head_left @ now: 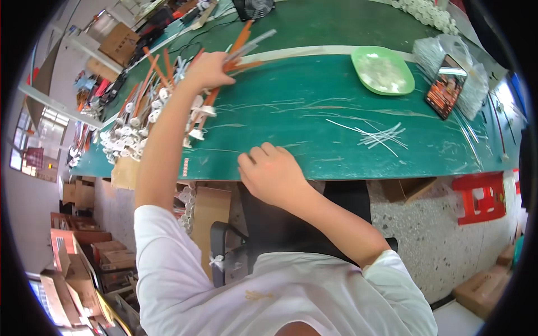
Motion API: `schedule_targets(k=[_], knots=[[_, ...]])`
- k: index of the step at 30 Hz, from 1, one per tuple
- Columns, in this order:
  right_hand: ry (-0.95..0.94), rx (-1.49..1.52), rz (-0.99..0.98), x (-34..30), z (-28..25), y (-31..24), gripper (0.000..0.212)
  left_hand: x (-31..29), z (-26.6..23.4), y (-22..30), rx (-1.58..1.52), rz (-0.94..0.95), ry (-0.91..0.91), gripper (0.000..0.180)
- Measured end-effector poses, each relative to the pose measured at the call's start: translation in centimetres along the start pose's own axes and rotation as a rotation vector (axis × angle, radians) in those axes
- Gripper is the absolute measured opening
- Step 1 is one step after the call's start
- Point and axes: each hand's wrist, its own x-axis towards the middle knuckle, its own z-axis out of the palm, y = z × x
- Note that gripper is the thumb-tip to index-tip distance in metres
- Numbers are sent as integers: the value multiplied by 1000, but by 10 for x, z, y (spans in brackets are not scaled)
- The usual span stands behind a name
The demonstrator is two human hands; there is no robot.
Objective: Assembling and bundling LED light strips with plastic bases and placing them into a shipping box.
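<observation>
My left hand (210,71) reaches to the far left of the green table, its fingers closed round long thin strips, an orange strip (241,38) and a clear strip (258,42) among them. Its thumb points right. Beside and below that wrist lies a pile of white round plastic pieces (131,137) with orange sticks (154,66) poking up. Near the front edge my right hand (273,175) rests on the table with fingers loosely curled in. Nothing shows in it, though its palm is hidden. To its right lie several thin white strips (381,136), loosely crossed.
A light green bowl (358,66) with small clear pieces stands back right. Beside it a phone (446,87) leans against a clear plastic bag (475,92). A small black fan (255,8) is at the far side. Below are a red stool (481,196) and a chair armrest (218,246).
</observation>
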Motion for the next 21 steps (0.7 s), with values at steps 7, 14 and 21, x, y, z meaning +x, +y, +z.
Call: schedule_targets(k=[7,14,21], knots=[[-5,-38,-28,2,5,-6,15,2,-19,25,-237,-59,28,47],[15,-32,-40,4,9,-4,15,9,-47,15,-636,-104,107,37],[-7,-22,-11,2,3,-5,15,20,-113,40,-969,20,289,12]])
